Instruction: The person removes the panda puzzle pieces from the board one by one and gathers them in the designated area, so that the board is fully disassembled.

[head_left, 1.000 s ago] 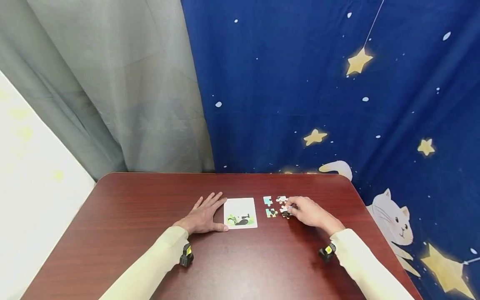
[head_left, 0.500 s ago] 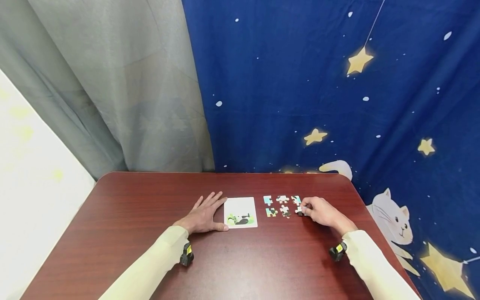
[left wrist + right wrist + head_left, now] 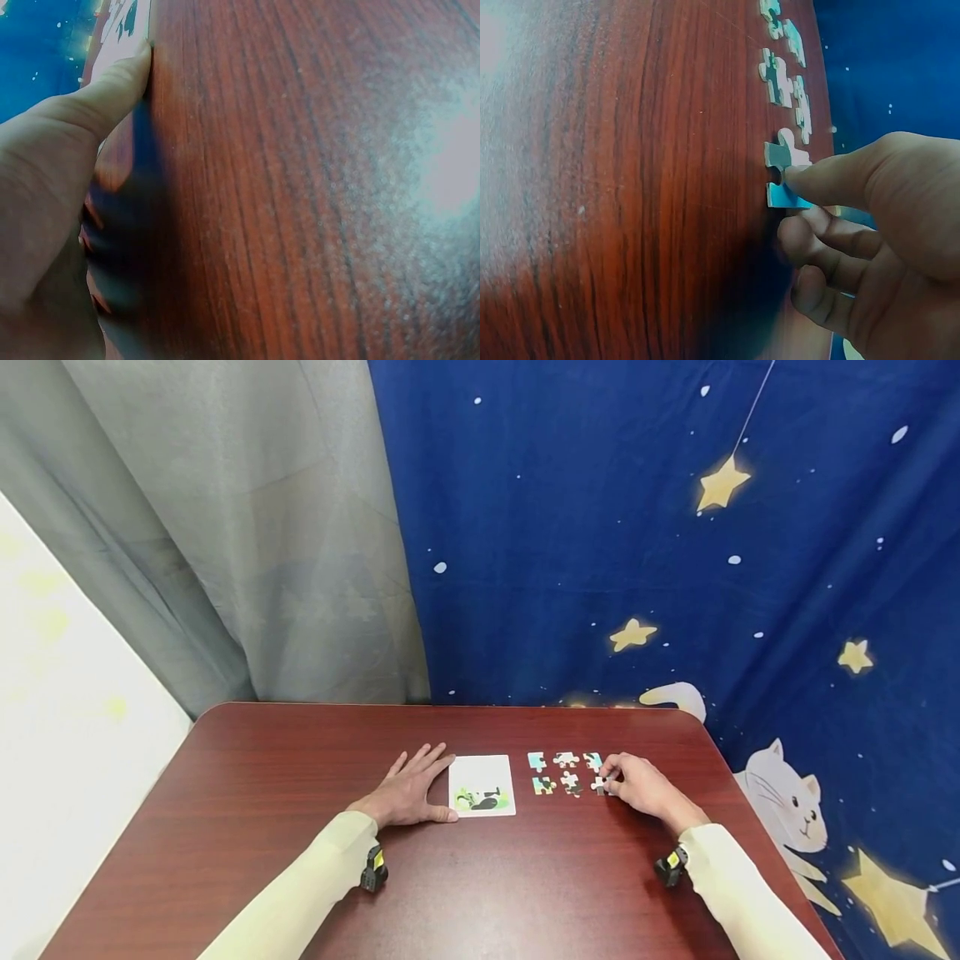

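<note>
Left of the square board [image 3: 480,772], the left hand [image 3: 408,793] rests spread on the counter [image 3: 465,877], gripping nothing, thumb and index fingertips at the board's edge. Right of the board, five puzzle pieces [image 3: 566,760] lie in two rows; farther right of it, the right hand [image 3: 641,785], fingers bent, pinches the near row's end piece [image 3: 780,155].

Curtained indoor spot, starry blue curtain [image 3: 540,543], grey curtain [image 3: 337,543], brown table [image 3: 510,885]
</note>
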`<state>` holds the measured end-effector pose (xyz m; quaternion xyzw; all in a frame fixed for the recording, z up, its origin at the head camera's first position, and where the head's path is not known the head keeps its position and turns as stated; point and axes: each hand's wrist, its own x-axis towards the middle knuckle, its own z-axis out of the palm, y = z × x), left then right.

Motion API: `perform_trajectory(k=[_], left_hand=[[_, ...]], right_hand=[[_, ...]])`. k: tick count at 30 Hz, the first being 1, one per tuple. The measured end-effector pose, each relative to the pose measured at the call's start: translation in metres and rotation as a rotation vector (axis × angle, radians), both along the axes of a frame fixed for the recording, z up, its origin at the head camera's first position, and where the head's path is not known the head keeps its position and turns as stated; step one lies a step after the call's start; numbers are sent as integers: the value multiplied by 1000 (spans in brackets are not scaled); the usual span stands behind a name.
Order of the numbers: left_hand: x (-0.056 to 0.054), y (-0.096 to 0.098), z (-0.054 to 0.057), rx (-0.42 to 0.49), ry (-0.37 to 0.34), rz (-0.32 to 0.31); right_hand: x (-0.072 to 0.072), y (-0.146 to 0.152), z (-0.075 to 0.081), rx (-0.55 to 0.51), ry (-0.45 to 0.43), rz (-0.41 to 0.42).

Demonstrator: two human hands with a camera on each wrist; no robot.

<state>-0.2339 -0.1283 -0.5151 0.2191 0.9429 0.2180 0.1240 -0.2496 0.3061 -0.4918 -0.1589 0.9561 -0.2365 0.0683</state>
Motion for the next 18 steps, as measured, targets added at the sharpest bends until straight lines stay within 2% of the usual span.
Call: perform_trajectory(k=[13,18], left_hand=[[0,1,0,-10,-4,3],[1,0,1,-11,-1,4]], right_hand=[[-2,-4,-5,23,55,-31],[-4,-12,-3,22,94,-17]])
